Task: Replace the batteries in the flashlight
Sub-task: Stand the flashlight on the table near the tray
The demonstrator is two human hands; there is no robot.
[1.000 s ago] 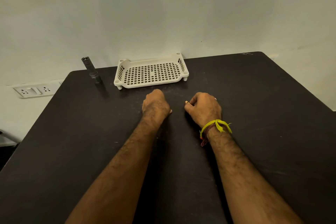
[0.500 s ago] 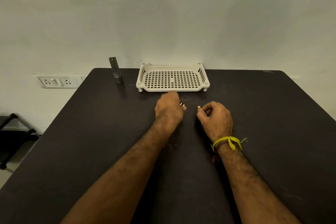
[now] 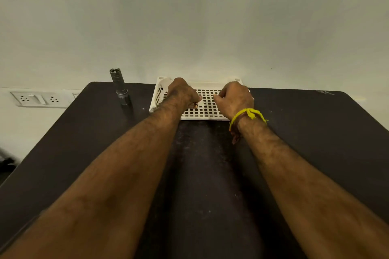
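Observation:
A dark grey flashlight (image 3: pixel 120 87) stands upright at the table's back left corner, untouched. A white perforated tray (image 3: pixel 207 107) sits against the wall at the back middle. Both fists hover over the tray. My left hand (image 3: pixel 182 93) is curled over the tray's left half, and a small coppery battery end (image 3: pixel 195 105) peeks out under its fingers. My right hand (image 3: pixel 234 99) is closed over the tray's right half; whatever it holds is hidden inside the fist. A yellow thread band circles the right wrist.
The dark table (image 3: pixel 210 174) runs from the wall to me, its left edge slanting toward the lower left. A white wall socket plate (image 3: pixel 40 99) is mounted left of the table. The pale wall stands right behind the tray.
Both hands have moved forward from the bare tabletop to above the tray, each still closed on a small battery. The flashlight and tray have stayed put.

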